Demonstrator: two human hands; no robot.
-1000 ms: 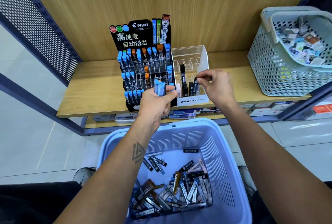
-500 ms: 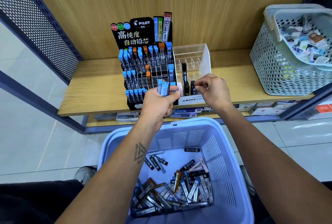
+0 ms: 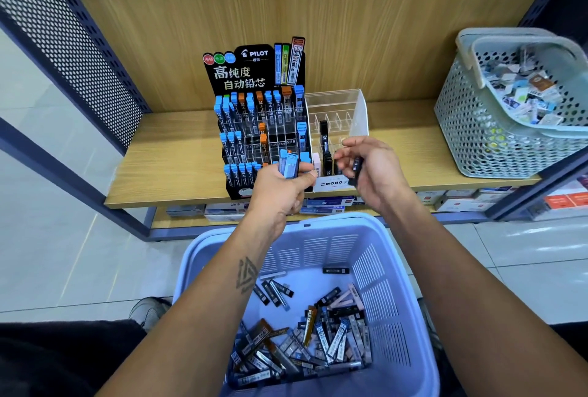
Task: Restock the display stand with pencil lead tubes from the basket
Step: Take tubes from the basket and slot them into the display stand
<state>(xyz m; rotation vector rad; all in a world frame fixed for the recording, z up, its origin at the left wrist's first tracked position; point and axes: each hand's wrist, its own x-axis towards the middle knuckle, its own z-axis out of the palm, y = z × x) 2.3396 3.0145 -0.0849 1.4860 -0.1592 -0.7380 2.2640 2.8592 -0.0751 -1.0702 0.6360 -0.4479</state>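
Observation:
A black Pilot display stand [image 3: 254, 78] with blue- and orange-capped lead tubes stands on the wooden shelf [image 3: 175, 158]. Beside it on the right is a clear Mono stand [image 3: 353, 107] with a few black tubes. My left hand [image 3: 280, 193] grips a small bundle of blue-capped tubes [image 3: 289, 166] in front of the Pilot stand's lower rows. My right hand [image 3: 375, 174] hovers at the front of the clear stand, fingers curled around a black tube [image 3: 356, 167]. Below, the blue basket [image 3: 397, 301] holds several loose lead tubes [image 3: 318, 336].
A pale green perforated basket [image 3: 477, 135] full of small packets sits on the shelf at the right. Flat boxes [image 3: 324, 202] lie on the lower shelf under the stands. A dark mesh panel [image 3: 79, 31] bounds the shelf on the left. Tiled floor surrounds the basket.
My right hand has drawn back and down from the clear stand's slots, its fingers looser, a black tube in it. My left hand stays put with the blue tubes.

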